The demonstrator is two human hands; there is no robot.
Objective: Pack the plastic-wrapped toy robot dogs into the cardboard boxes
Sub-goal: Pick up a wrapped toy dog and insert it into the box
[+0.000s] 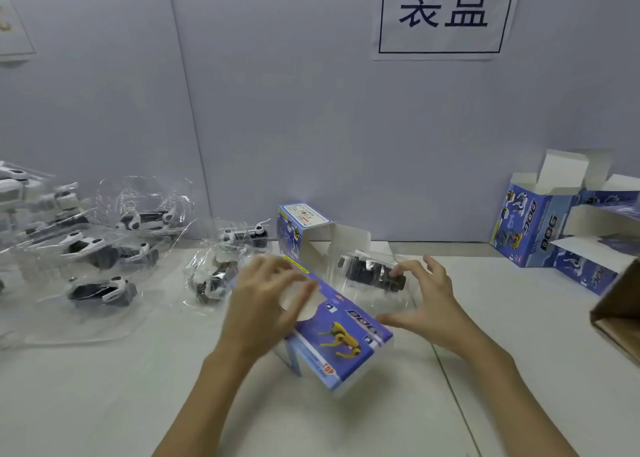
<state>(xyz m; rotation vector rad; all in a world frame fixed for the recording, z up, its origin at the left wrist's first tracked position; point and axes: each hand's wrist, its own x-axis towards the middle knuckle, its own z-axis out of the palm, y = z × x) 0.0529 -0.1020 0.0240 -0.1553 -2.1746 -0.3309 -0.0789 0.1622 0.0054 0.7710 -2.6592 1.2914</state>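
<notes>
Blue box [341, 339] under left hand [266, 304], right hand [427, 304] spread

**Colours and patterns, as I read them from the head camera**

Box under my hands [341, 335]: blue-violet print, yellow dog picture, red "TOP" lettering, white inside flaps.
Wrapped toy dogs [100, 248]: black and white, in clear glossy plastic.
Spare boxes [530, 228]: same blue print, white interiors.
Table [104, 387]: off-white.
Wall [277, 110]: pale lavender-grey.
Sign [445, 13]: white, dark blue characters and border.
Carton [620, 304]: plain brown.

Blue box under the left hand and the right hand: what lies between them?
In the head view, between the blue box and the right hand lies a plastic-wrapped toy robot dog, its wrap spreading on the table.
</notes>
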